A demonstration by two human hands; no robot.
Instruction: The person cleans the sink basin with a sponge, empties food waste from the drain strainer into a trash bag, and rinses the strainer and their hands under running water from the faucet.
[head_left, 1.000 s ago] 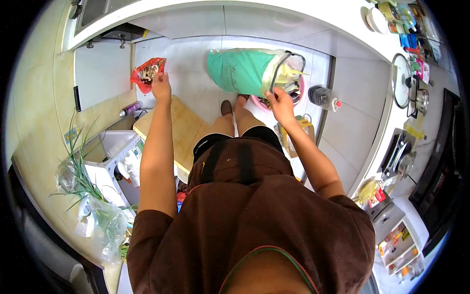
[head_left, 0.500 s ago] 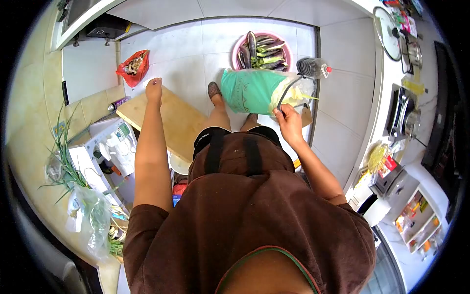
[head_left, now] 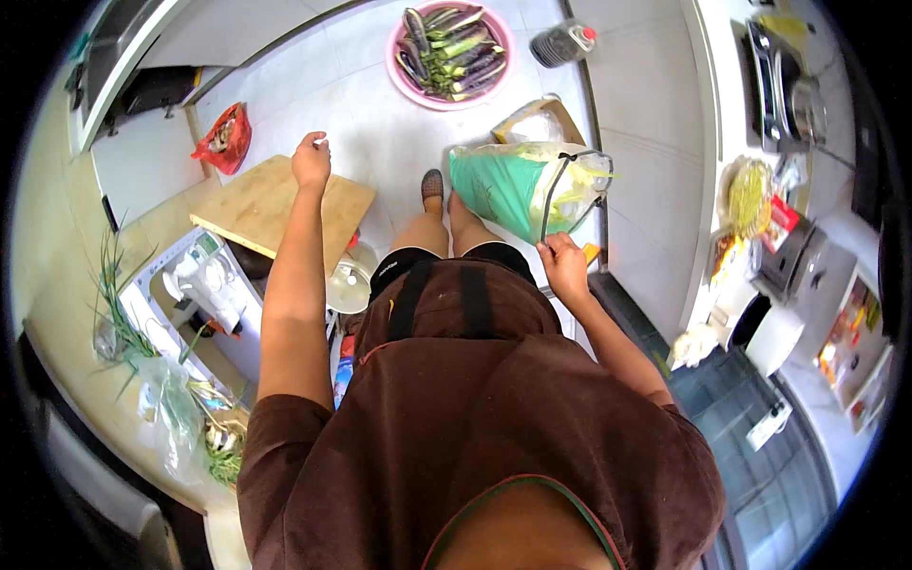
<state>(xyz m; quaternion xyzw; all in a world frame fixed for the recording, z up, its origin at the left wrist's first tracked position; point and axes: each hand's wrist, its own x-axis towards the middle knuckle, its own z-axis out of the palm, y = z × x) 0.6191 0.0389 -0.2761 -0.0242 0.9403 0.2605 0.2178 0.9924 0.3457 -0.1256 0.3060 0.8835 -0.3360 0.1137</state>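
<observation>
My right hand [head_left: 565, 261] is closed on the dark rim of a green and clear bag [head_left: 503, 186], which hangs in front of my right leg with pale yellow-green contents showing at its mouth. My left hand [head_left: 312, 160] is raised over the corner of a wooden board [head_left: 275, 204], its fingers curled; whether it holds something small I cannot make out. Left of it on the floor lies a red plastic bag [head_left: 224, 139] with brownish scraps inside. A pink basin [head_left: 397, 80] full of purple and green eggplants stands on the floor ahead.
A large plastic bottle [head_left: 562, 44] and a cardboard box [head_left: 560, 114] stand on the floor at the right. Left are a white rack [head_left: 152, 293], green onions [head_left: 112, 290] and a clear bag [head_left: 176, 418]. A pot [head_left: 349, 288] sits beside my left leg.
My right hand has carried the green bag away from above the pink basin, towards my right side. The left hand has drawn back from the red bag. The view has turned to the right.
</observation>
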